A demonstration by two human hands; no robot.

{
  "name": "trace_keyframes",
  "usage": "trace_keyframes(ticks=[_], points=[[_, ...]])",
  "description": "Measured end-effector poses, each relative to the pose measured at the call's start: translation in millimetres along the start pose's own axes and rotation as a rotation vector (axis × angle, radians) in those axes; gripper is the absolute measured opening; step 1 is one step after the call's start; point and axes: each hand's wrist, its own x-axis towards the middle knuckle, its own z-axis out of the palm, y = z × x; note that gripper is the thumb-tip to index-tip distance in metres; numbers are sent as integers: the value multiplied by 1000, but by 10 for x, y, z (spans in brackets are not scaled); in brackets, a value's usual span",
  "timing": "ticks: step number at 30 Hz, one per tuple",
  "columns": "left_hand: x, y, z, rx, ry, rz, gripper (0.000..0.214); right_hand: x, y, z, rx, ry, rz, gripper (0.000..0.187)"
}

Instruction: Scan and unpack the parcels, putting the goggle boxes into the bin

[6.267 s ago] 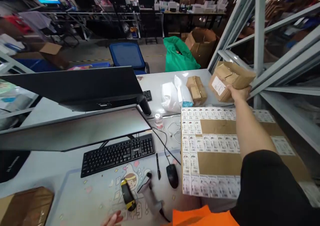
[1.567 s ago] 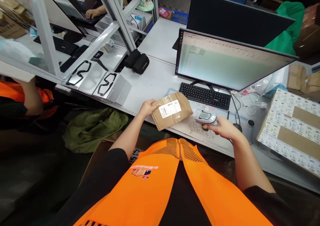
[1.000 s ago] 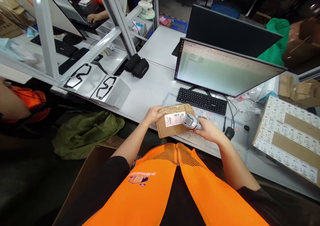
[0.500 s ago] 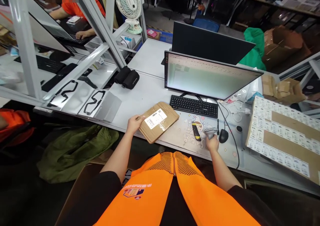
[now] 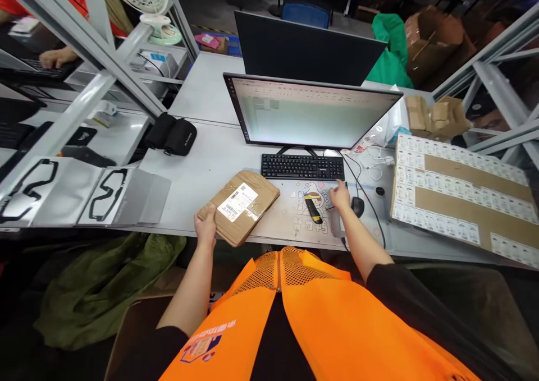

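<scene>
We wear a bright orange vest [image 5: 345,313] | mesh lower panels [image 5: 256,274] | central zip [image 5: 278,274] | emblem [image 5: 201,349] and pale lettering [image 5: 210,331] on our left chest | black shirt [image 5: 280,350] with short sleeves [image 5: 404,299]

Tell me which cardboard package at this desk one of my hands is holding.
The flat brown parcel, held at its left end by your left hand; neither hand touches the sticker-covered cardboard or the smaller boxes behind it.

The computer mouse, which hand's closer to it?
Right. The right hand is just left of the computer mouse; the left hand is much farther left, holding the cardboard parcel.
</scene>
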Motion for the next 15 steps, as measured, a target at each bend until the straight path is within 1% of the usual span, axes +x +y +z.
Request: trace_keyframes(ticks=[2, 3, 5, 8, 10, 13, 15], points=[[48, 9, -33, 11, -9, 3, 53, 280, -210, 32, 4, -124, -27, 70], [62, 18, -50, 14, -13, 3, 53, 385, -295, 59, 1, -155, -23, 72], [66, 38, -75, 23, -14, 7, 53, 523, -407, 116, -4, -164, 9, 74], [27, 68, -80, 33, -1, 3, 52, 610, -461, 185, -18, -188, 47, 68], [1, 84, -72, 27, 8, -16, 50, 650, -471, 209, -34, -195, 42, 66], [-9, 93, -72, 0, 0, -33, 47, 732, -511, 214, -51, -206, 22, 74], [-5, 89, -81, -13, -4, -32, 49, 784, -554, 195, -56, -235, 16, 77]])
